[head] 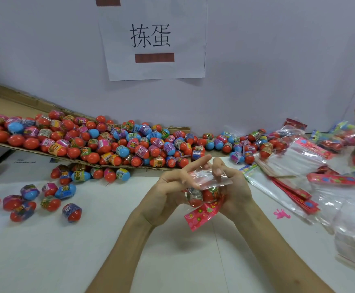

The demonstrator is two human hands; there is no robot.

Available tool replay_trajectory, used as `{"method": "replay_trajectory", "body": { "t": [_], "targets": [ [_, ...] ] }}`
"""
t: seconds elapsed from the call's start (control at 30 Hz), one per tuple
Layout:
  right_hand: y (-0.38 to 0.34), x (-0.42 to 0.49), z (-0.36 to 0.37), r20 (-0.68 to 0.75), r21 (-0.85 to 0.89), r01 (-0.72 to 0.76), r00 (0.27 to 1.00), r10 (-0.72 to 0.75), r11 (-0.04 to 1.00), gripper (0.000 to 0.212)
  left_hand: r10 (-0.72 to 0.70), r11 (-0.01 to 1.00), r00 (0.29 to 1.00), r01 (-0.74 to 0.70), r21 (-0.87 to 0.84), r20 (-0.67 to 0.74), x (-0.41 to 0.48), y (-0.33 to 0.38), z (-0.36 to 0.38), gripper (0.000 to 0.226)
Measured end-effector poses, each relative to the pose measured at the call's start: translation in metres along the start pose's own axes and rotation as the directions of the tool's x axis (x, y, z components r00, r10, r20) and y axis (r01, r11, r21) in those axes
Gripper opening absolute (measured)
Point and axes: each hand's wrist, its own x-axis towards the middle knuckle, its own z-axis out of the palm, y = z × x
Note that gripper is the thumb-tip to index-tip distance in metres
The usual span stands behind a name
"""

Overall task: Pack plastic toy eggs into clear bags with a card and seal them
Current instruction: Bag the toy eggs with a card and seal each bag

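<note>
**Toy eggs bagged, flap not down yet: seal could go wrong**

Toy eggs [200, 195] sit inside a clear bag [209, 179] held above the table [66, 250], mid-frame, btwn both hands. A pink flowered card [200, 215] hangs at the bag's near end, toward the person. The left hand [170, 187] grips the bag from its side w/ thumb & lower fingers curled on it, two fingers sticking out straight. The right hand [234, 187] grips the other side, fingertips curled down onto the clear flap. Prob. the sealing step: flap folding over, not pressed flat as far as I can tell.

Risks from here:
- Flap lands crooked or wrinkled; if the strip is sticky it grabs the wrong spot, and redoing it may tear the film.
- Eggs bulge near the mouth. If they ride up, the flap won't close & one may pop out.
- Film looks slick. If the grip slips, the bag drops and eggs roll.
- Card may bend if squeezed hard.

The egg pile [92, 142] behind & the empty-bag stack [288, 163] at right are well apart from the hands.
</note>
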Motion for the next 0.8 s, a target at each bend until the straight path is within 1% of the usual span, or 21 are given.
{"method": "replay_trajectory", "body": {
  "t": [0.03, 0.1, 0.17, 0.23, 0.3, 0.37, 0.4, 0.43, 0.47, 0.53, 0.6, 0.63, 0.73, 0.8],
  "targets": [
    [0.0, 0.0, 0.0, 0.0, -0.009, -0.005, 1.0, 0.005, 1.0, 0.031, -0.009, 1.0, 1.0, 0.009, 0.003, 0.004, 0.0, 0.0, -0.001, 0.037],
    [0.0, 0.0, -0.001, 0.009, -0.017, -0.011, 1.0, 0.012, 1.0, 0.029, -0.026, 1.0, 1.0, 0.026, 0.008, 0.016, 0.0, 0.0, 0.0, 0.03],
    [-0.001, 0.001, -0.002, 0.032, 0.002, -0.005, 0.999, 0.005, 1.0, 0.029, -0.034, 0.999, 0.999, 0.034, 0.007, -0.012, 0.002, -0.003, 0.0, 0.028],
    [0.0, 0.004, -0.003, 0.023, 0.061, -0.013, 1.0, 0.011, 0.998, 0.028, -0.042, 0.998, 0.99, 0.048, 0.043, -0.131, 0.007, -0.007, 0.0, 0.036],
    [0.001, 0.008, -0.005, -0.021, 0.147, -0.026, 0.999, 0.03, 0.989, 0.025, 0.002, 0.986, 0.952, 0.049, 0.158, -0.308, 0.012, -0.014, 0.002, 0.038],
    [0.002, 0.011, -0.008, -0.069, 0.204, -0.017, 0.997, 0.032, 0.979, 0.023, 0.112, 0.93, 0.883, 0.068, 0.361, -0.456, 0.015, -0.019, 0.002, 0.024],
    [0.002, 0.012, -0.01, -0.089, 0.209, -0.008, 0.996, 0.028, 0.978, 0.023, 0.151, 0.91, 0.849, 0.081, 0.407, -0.506, 0.015, -0.019, 0.002, 0.015],
    [0.002, 0.012, -0.011, -0.105, 0.209, 0.0, 0.994, 0.022, 0.978, 0.023, 0.165, 0.906, 0.825, 0.089, 0.414, -0.54, 0.014, -0.02, 0.0, 0.014],
    [0.0, 0.013, -0.011, -0.116, 0.218, 0.012, 0.993, 0.014, 0.976, 0.023, 0.152, 0.914, 0.818, 0.098, 0.394, -0.555, 0.014, -0.019, -0.003, 0.02],
    [-0.002, 0.014, -0.013, -0.14, 0.263, 0.041, 0.99, -0.004, 0.964, 0.021, 0.057, 0.924, 0.84, 0.159, 0.347, -0.539, 0.013, -0.016, -0.007, 0.029],
    [-0.004, 0.014, -0.016, -0.167, 0.273, 0.076, 0.985, -0.03, 0.959, 0.019, -0.04, 0.9, 0.88, 0.237, 0.365, -0.474, 0.012, -0.016, -0.009, 0.025],
    [-0.005, 0.014, -0.017, -0.174, 0.26, 0.087, 0.984, -0.042, 0.962, 0.017, -0.066, 0.891, 0.89, 0.256, 0.376, -0.45, 0.011, -0.017, -0.009, 0.023],
    [-0.006, 0.013, -0.017, -0.189, 0.245, 0.108, 0.98, -0.062, 0.963, 0.015, -0.081, 0.894, 0.902, 0.253, 0.369, -0.423, 0.01, -0.018, -0.009, 0.021],
    [-0.008, 0.012, -0.018, -0.215, 0.247, 0.124, 0.974, -0.07, 0.961, 0.015, -0.088, 0.917, 0.909, 0.233, 0.322, -0.408, 0.01, -0.017, -0.009, 0.018]
  ]
}}
